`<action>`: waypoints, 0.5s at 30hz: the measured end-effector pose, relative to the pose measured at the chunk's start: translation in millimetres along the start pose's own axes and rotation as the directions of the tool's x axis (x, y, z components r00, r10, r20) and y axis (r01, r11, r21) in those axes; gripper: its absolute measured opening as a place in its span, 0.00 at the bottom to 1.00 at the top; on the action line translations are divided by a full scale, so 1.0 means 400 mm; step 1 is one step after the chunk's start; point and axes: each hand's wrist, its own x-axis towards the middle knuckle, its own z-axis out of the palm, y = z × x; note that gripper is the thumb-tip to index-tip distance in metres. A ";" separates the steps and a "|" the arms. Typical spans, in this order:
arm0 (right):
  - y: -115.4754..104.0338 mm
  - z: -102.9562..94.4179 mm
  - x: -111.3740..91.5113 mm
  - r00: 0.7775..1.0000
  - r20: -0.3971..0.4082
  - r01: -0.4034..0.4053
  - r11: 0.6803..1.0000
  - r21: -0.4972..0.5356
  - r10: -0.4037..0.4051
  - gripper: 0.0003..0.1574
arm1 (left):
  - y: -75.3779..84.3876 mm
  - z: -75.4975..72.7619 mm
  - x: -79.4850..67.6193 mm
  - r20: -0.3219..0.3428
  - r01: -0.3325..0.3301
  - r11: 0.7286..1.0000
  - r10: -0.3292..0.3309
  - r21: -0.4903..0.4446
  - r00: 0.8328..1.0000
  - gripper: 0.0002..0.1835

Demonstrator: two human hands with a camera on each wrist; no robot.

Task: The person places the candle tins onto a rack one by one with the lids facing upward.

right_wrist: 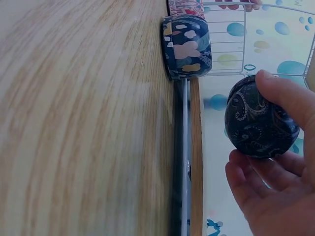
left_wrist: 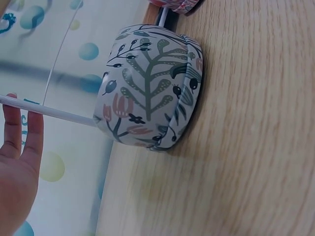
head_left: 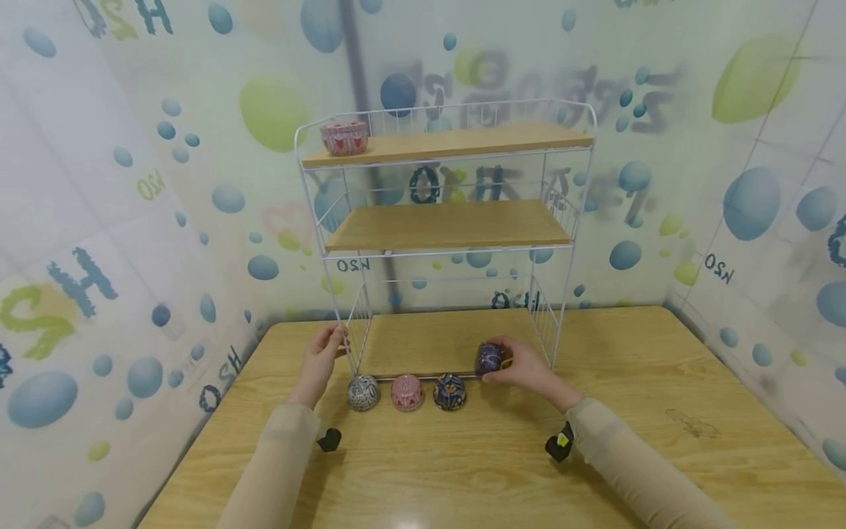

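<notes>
My right hand [head_left: 522, 365] pinches a small dark round tin [right_wrist: 258, 120] with a paisley pattern, thumb on one side and fingers on the other. It holds the tin tilted near the front edge of the rack's bottom board. At the rack's front left post, my left hand [head_left: 322, 358] holds the thin white metal rod [left_wrist: 59, 113], its fingers passing behind it. Along the rack's front stand a white tin with leaf print [left_wrist: 147, 88], a pink tin [head_left: 407, 393] and a navy floral tin [right_wrist: 189, 46].
The white wire rack [head_left: 575, 220] has three wooden boards. A pink and red tin [head_left: 345, 138] sits at the left of the top board [head_left: 463, 143]. Patterned wall sheeting [head_left: 165, 257] surrounds the wooden table [head_left: 449, 470]. Black wrist mounts are on both arms.
</notes>
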 end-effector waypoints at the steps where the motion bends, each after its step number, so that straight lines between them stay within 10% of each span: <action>1: 0.000 0.000 0.000 1.000 0.000 -0.001 1.000 0.001 0.001 0.46 | 0.000 0.001 0.000 -0.001 -0.004 1.000 0.004 -0.001 1.000 0.10; 15: 0.015 0.002 0.003 1.000 -0.009 0.003 0.999 -0.041 -0.003 0.49 | 0.000 0.001 0.000 -0.007 0.005 1.000 -0.005 -0.007 1.000 0.17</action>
